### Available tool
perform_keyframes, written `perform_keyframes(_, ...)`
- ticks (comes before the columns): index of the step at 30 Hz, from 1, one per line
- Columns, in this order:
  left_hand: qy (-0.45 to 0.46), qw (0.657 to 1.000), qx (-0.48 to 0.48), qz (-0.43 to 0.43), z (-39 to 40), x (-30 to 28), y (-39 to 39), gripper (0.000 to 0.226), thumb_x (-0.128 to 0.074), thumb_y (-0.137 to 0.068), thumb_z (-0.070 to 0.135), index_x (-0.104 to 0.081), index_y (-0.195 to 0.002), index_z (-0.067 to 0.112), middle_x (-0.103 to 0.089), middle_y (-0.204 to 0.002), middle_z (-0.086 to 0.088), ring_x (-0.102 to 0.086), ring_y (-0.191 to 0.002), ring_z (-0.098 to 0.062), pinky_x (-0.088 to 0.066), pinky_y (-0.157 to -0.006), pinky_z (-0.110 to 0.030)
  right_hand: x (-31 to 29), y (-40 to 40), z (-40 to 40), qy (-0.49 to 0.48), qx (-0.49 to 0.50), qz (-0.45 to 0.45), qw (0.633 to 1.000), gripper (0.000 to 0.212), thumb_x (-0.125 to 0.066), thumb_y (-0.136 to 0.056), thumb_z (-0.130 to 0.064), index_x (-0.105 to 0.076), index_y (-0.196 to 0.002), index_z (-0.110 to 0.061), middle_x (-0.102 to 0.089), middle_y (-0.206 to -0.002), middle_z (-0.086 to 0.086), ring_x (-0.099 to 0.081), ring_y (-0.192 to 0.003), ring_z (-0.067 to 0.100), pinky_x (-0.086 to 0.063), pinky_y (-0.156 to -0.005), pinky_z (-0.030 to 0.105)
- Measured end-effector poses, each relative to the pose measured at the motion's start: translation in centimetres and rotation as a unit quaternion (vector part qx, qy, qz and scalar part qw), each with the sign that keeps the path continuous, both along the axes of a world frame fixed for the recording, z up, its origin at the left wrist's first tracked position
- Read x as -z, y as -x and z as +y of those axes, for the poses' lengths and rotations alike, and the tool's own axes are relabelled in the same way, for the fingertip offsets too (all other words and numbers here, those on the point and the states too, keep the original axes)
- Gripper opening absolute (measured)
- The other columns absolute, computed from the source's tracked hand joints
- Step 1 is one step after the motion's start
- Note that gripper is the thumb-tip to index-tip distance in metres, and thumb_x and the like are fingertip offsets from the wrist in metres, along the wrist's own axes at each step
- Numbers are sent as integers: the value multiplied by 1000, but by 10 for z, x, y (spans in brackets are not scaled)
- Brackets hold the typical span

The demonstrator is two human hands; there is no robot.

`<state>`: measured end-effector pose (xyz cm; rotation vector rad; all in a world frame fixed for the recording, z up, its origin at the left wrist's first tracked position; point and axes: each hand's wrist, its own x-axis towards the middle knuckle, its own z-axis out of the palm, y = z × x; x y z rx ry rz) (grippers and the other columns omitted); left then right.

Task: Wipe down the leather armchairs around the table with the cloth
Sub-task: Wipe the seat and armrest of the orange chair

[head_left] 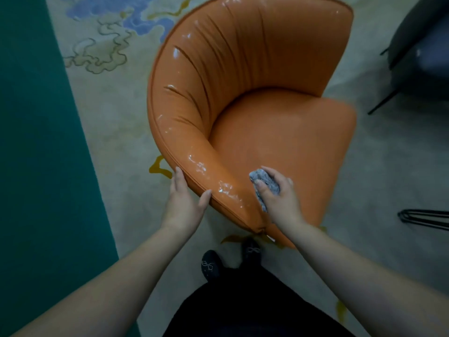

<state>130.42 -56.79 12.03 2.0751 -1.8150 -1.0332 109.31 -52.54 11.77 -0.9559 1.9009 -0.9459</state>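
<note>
An orange leather armchair (255, 98) with a curved pleated back fills the middle of the head view. Wet streaks shine along its rim and near arm. My left hand (185, 203) rests on the outer edge of the near arm, fingers straight along the piping and thumb on top. My right hand (279, 198) grips a crumpled grey-blue cloth (266, 184) and holds it against the inner side of that arm, beside the seat cushion.
A dark grey chair (422, 40) with thin black legs stands at the upper right. Black wire legs (425, 218) poke in at the right edge. The patterned carpet (109, 98) meets a teal band (36, 142) on the left. My dark shoes (211, 265) stand just before the armchair.
</note>
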Motion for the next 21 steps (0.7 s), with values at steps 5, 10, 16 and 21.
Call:
perform_keyframes(5, -7, 997, -27, 69, -5, 3, -1, 110, -72, -79, 43, 8, -152, 23, -25, -154, -5, -55, -115, -19, -47, -96, -34, 20, -5, 14, 5, -43, -5, 999, 41, -65, -88, -23, -54, -124, -37, -42, -103, -4, -50, -89, -11, -35, -80, 1)
perform_keyframes(10, -39, 991, -38, 126, -15, 4, -9, 120, -80, -75, 30, 13, -151, 29, -27, -153, 7, -62, -96, -7, -41, -69, -1, 39, -30, 17, 41, -110, 104, 988, 52, -61, -89, -29, -44, -138, -34, -38, -104, 2, -44, -101, 20, -38, -94, 29)
perform_keyframes(16, -60, 985, -38, 159, -25, 6, -11, 123, -80, -75, 19, 18, -150, 28, -25, -137, 16, -62, -91, 3, -44, -64, -1, 39, -51, -45, 96, -193, 81, 973, 52, -51, -88, -39, -40, -139, -36, -35, -100, 1, -40, -97, 18, -31, -89, 23)
perform_keyframes(21, -61, 988, -19, 143, -24, 2, -10, 123, -79, -77, 24, 22, -148, 30, -24, -136, 20, -60, -111, -13, -45, -94, -23, 54, -9, 13, 122, -189, 60, 973, 46, -46, -87, -42, -42, -133, -42, -37, -97, -3, -41, -91, 8, -36, -88, 24)
